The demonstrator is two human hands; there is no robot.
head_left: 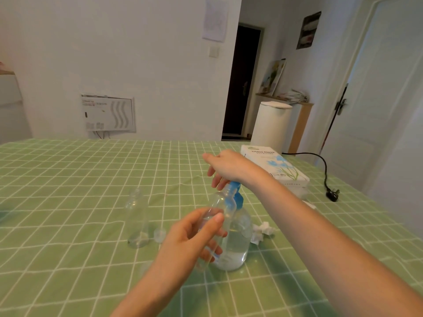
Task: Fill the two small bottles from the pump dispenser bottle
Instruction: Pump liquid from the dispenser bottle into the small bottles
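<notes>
The pump dispenser bottle (237, 245) stands upright on the green checked tablecloth (68, 179), near the table's middle, and clear liquid fills about its lower half. Its blue pump head (235, 196) sits right under the right hand (226, 167), which reaches over it with straight, loose fingers gripping nothing. The heel of that hand seems to touch the pump top, though the blur leaves this unsure.

Against the front left of the dispenser, the left hand (190, 239) curls its fingers and thumb around a small clear bottle (222, 205). This bottle is tilted, with its open neck up beside the blue spout. Hand and bottle cover part of the dispenser's body, and I cannot tell how much liquid the held bottle contains.

Left of the dispenser, well apart, the second small bottle (137, 219) stands upright and uncapped, seemingly almost empty. A small clear cap (159, 234) lies between it and the dispenser.

Just right of the dispenser lies a crumpled tissue (263, 229). Behind it to the right sits a tissue box (277, 167), and further right a black plug (332, 195) on its cord.
</notes>
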